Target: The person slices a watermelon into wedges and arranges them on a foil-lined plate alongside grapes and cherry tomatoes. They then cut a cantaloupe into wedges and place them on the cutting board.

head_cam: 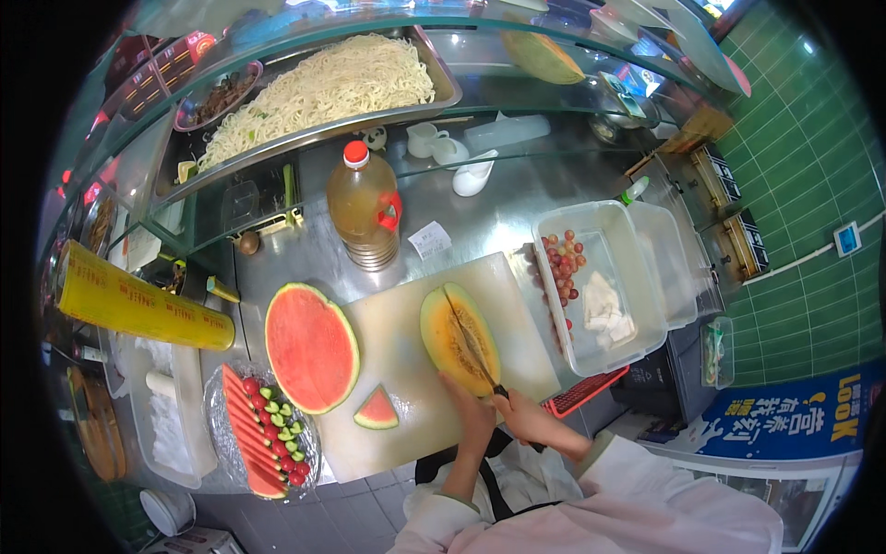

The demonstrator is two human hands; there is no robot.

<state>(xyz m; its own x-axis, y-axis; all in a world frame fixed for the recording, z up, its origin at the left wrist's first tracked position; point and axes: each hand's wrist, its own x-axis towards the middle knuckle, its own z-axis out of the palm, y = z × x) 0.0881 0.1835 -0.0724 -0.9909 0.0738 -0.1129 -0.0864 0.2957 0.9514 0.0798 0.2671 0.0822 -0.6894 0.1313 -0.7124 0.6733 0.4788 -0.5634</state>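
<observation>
An orange-fleshed melon half (443,346) lies cut side up on a white cutting board (512,298), seeds still in its hollow. The long blade of a kitchen knife (465,322) runs lengthwise over its face; how deep it sits I cannot tell. My right hand (531,421) grips the knife's black handle. At the melon's near end, my left hand (471,408) holds the rind, close beside the right. A small watermelon wedge (378,408) rests on the board to the left. Overlapping the board's left edge is a large cut watermelon piece (311,350), red face up.
A glass platter (311,478) holds watermelon slices, cherry tomatoes and green pieces. Behind the board stands a red-capped bottle (360,201). To the right, a plastic bin (612,239) contains grapes. A yellow film roll (145,298) is at left; noodles fill a metal tray (443,76) at the back.
</observation>
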